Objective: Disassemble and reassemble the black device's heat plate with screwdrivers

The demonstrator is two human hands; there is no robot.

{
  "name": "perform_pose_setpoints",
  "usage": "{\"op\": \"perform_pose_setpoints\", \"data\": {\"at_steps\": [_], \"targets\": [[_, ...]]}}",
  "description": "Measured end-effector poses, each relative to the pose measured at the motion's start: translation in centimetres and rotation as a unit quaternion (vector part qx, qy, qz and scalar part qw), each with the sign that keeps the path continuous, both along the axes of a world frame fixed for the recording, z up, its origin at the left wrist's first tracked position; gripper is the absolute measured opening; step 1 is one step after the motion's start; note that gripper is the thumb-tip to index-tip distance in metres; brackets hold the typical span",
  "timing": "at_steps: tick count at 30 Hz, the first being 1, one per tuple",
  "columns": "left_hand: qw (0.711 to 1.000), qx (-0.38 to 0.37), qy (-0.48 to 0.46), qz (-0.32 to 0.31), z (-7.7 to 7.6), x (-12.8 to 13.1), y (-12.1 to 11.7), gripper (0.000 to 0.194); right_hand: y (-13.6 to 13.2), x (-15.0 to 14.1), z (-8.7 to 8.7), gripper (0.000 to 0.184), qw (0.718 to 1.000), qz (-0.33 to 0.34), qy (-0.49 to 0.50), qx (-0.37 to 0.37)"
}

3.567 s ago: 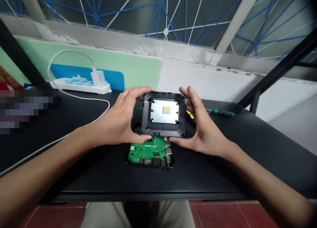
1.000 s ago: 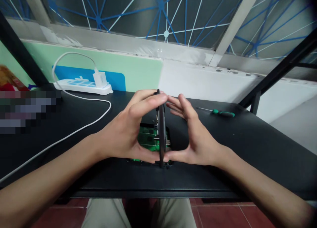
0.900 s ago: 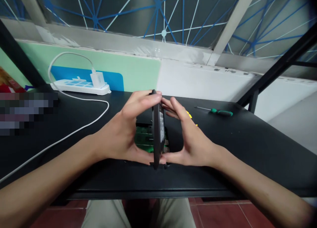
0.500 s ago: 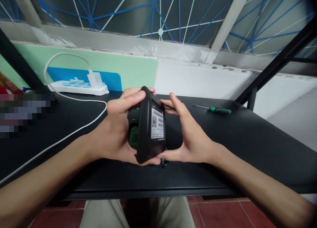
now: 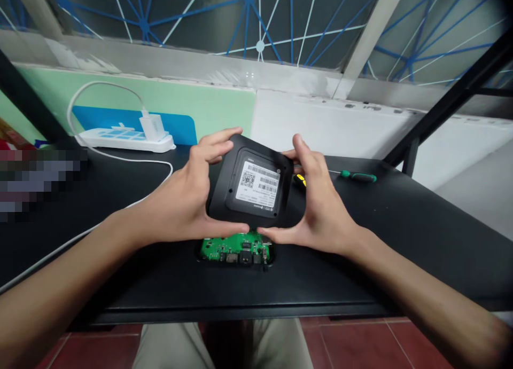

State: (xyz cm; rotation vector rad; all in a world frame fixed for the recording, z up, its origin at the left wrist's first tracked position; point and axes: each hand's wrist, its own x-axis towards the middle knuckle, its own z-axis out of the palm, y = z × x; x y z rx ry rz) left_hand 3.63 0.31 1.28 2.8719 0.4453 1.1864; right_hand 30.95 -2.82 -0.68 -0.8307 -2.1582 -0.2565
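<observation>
A black plastic device cover [image 5: 228, 193] with a white barcode label is held up in front of me, its labelled face tilted towards me. My left hand [image 5: 192, 193] grips its left side, with the thumb along the lower edge. On the right side my right hand [image 5: 316, 203] holds it, thumb at the bottom and fingers behind the far corner. Below the cover lies a green circuit board [image 5: 224, 246] in a black casing on the table. The cover hides the board's far part. A yellow and black handle [image 5: 300, 180] shows partly behind my right hand.
A green and black screwdriver [image 5: 358, 176] lies on the black table [image 5: 401, 235] at the right. At the back left is a white power strip [image 5: 124, 140] with a charger [image 5: 152, 127], its white cable [image 5: 160, 161] running left. A pixelated patch covers the far left.
Both hands have turned the cover from nearly edge-on so its labelled face shows. The circuit board's near edge and the yellow and black handle have come into sight.
</observation>
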Motion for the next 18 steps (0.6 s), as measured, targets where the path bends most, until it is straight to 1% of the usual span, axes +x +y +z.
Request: {"op": "perform_pose_setpoints", "data": {"at_steps": [5, 10, 14, 18], "targets": [[0.999, -0.003, 0.007, 0.039, -0.21, -0.43, 0.38, 0.106, 0.27, 0.23, -0.02, 0.138, 1.0, -0.005, 0.007, -0.001], [0.998, -0.011, 0.025, 0.053, -0.44, -0.72, 0.69, 0.108, 0.24, 0.34, 0.19, 0.138, 1.0, -0.006, 0.002, 0.017], [0.998, 0.033, 0.025, 0.042, -0.24, -0.82, 0.81, 0.1, 0.02, 0.31, 0.58, 0.131, 0.999, -0.004, -0.013, 0.037], [0.997, 0.06, 0.021, 0.031, 0.25, -0.78, 0.57, 0.084, -0.04, 0.32, 0.77, 0.13, 0.999, 0.008, -0.016, 0.049]]}}
